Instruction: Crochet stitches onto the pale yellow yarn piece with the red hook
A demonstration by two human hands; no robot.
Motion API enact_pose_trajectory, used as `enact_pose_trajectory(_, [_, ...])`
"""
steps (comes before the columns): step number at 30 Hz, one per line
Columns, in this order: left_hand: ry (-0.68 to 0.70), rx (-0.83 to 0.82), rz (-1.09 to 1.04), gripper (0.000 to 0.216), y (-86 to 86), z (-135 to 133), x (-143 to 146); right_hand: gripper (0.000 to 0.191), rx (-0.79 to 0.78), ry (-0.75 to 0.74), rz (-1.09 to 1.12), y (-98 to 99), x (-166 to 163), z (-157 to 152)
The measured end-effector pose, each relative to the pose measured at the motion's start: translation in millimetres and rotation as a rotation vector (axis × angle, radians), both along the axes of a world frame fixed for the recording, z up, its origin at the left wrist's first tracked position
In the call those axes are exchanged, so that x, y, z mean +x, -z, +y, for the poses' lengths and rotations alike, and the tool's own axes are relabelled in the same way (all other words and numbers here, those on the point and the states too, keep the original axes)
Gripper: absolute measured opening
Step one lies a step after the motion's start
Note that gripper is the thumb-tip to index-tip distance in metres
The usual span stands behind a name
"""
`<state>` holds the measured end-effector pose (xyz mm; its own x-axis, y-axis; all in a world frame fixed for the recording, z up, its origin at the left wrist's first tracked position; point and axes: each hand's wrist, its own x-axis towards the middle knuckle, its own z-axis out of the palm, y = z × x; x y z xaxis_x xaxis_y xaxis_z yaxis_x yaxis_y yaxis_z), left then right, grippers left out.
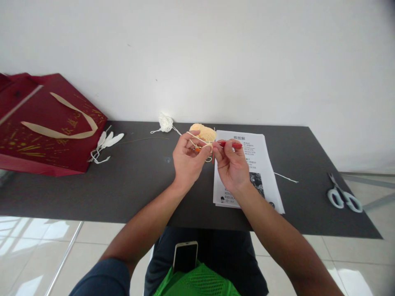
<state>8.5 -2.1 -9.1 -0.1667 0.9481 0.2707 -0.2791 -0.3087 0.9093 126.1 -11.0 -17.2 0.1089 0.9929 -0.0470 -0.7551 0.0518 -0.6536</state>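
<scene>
My right hand (232, 166) grips a crochet hook with a red handle (237, 145), its shaft pointing left toward my other hand. Pale yellow yarn (197, 137) runs over the fingers of my left hand (189, 160), which pinches a small piece of yarn work (209, 146) at the hook's tip. The stitches are too small to make out. Just behind the hands lies a ball of pale yellow yarn (203, 132), partly covered by my left fingers. Something orange and red shows between the hands, its kind unclear.
Printed sheets (262, 164) lie under my right hand on the dark table (138, 185). White-handled scissors (344, 198) rest at the right. A white yarn ball (166, 122), white crocheted pieces (108, 140) and a dark red gift bag (55, 127) are leftward. A phone (185, 257) is at my lap.
</scene>
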Motion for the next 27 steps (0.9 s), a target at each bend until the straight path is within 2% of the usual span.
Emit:
enact_pose_trajectory(5, [-0.056,-0.022,0.036,0.042,-4.0,-1.3,0.6,0.026,0.052,0.012,-0.048,-3.8,0.2,-2.4])
enact_pose_trajectory(11, [-0.109,-0.014,0.089,0.043,-3.1,0.0,-0.1,0.019,0.18,0.135,-0.227,-3.8,0.1,-4.6])
enact_pose_trajectory(19, [-0.075,-0.11,0.066,0.078,-3.0,0.0,2.0,0.019,0.151,0.124,-0.209,-1.4,-1.4,-2.7])
enact_pose_trajectory(23, [-0.056,-0.115,0.06,0.082,-3.7,-0.4,2.0,0.019,0.139,0.121,-0.2,-1.8,-1.0,-2.5])
enact_pose_trajectory(27, [-0.058,-0.104,0.071,0.079,-4.5,-0.3,1.2,0.013,0.201,0.141,-0.212,-2.5,0.1,-3.8])
